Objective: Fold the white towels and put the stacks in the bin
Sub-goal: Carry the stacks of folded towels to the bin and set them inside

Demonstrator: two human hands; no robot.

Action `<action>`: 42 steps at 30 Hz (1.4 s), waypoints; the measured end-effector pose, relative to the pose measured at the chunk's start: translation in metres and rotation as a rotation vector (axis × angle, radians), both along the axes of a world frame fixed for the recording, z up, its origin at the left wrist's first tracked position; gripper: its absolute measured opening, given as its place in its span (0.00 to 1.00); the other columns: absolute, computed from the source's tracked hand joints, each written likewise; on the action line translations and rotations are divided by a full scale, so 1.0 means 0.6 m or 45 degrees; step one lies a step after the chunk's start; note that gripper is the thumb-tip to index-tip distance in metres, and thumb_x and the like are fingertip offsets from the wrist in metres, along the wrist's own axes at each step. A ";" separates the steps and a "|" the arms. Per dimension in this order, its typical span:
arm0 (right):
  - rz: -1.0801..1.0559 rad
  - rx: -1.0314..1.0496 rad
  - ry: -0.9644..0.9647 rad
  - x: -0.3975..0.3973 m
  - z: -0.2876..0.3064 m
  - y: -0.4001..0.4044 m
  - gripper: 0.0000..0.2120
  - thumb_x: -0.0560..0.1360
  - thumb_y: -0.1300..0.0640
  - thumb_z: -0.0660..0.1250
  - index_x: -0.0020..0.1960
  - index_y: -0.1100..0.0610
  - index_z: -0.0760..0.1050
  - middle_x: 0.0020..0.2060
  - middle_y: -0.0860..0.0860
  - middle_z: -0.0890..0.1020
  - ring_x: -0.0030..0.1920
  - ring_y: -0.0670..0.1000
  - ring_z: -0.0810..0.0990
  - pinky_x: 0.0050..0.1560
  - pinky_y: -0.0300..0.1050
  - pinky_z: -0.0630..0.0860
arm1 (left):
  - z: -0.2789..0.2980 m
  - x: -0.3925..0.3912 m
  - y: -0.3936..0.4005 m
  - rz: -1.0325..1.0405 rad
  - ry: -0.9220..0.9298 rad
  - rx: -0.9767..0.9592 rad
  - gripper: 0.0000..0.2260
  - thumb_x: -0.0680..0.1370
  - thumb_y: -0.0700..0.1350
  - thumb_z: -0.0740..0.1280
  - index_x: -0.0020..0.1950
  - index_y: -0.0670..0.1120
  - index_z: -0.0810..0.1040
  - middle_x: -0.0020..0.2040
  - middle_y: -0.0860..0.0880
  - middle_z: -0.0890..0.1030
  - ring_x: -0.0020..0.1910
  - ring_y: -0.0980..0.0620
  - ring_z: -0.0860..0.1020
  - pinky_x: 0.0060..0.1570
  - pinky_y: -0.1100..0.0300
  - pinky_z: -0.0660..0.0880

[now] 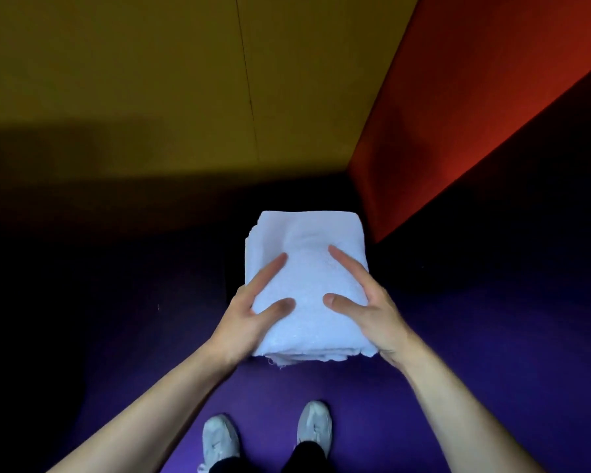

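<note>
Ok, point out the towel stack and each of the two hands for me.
towel stack (304, 268), head view, bare top face between the fingers.
left hand (249, 315), head view, back of the hand at the stack's left edge.
right hand (369, 308), head view, back of the hand at the stack's right edge.

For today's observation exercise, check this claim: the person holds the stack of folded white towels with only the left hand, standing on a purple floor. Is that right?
Not quite. The head view shows both hands holding the stack of folded white towels: the left hand grips one side and the right hand the other. The rest stands: the person is on a purple floor.
</note>
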State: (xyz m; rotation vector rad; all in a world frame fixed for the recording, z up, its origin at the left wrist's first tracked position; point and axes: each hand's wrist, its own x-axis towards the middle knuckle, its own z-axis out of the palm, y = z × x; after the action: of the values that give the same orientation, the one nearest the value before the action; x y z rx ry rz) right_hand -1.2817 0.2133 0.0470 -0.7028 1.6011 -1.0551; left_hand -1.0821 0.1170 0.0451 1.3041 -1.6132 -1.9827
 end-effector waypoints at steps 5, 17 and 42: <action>0.030 -0.115 0.073 -0.078 -0.216 -0.083 0.31 0.74 0.60 0.75 0.70 0.36 0.73 0.68 0.41 0.76 0.67 0.43 0.76 0.69 0.47 0.73 | -0.218 -0.074 -0.066 0.098 0.055 -0.093 0.27 0.78 0.42 0.72 0.71 0.65 0.73 0.62 0.67 0.78 0.60 0.70 0.77 0.59 0.69 0.75; 0.151 -0.270 0.255 -0.230 -0.517 -0.213 0.31 0.73 0.58 0.75 0.68 0.33 0.73 0.69 0.38 0.74 0.65 0.37 0.75 0.63 0.34 0.73 | -0.550 -0.215 -0.164 0.145 0.120 -0.390 0.28 0.77 0.48 0.73 0.73 0.66 0.70 0.68 0.60 0.74 0.64 0.62 0.75 0.60 0.71 0.73; 0.342 0.025 0.380 -0.277 -0.642 -0.202 0.28 0.74 0.54 0.73 0.65 0.27 0.72 0.70 0.47 0.72 0.66 0.47 0.74 0.60 0.36 0.73 | -0.726 -0.268 -0.108 0.272 0.046 -0.189 0.28 0.78 0.44 0.71 0.74 0.65 0.69 0.67 0.57 0.73 0.65 0.57 0.73 0.52 0.79 0.69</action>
State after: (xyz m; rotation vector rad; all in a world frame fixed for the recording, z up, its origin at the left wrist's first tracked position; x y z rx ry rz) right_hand -1.4477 0.0924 -0.3379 -1.0685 1.7061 -0.7624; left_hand -1.2427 0.0522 -0.3904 1.3157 -1.5031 -1.7179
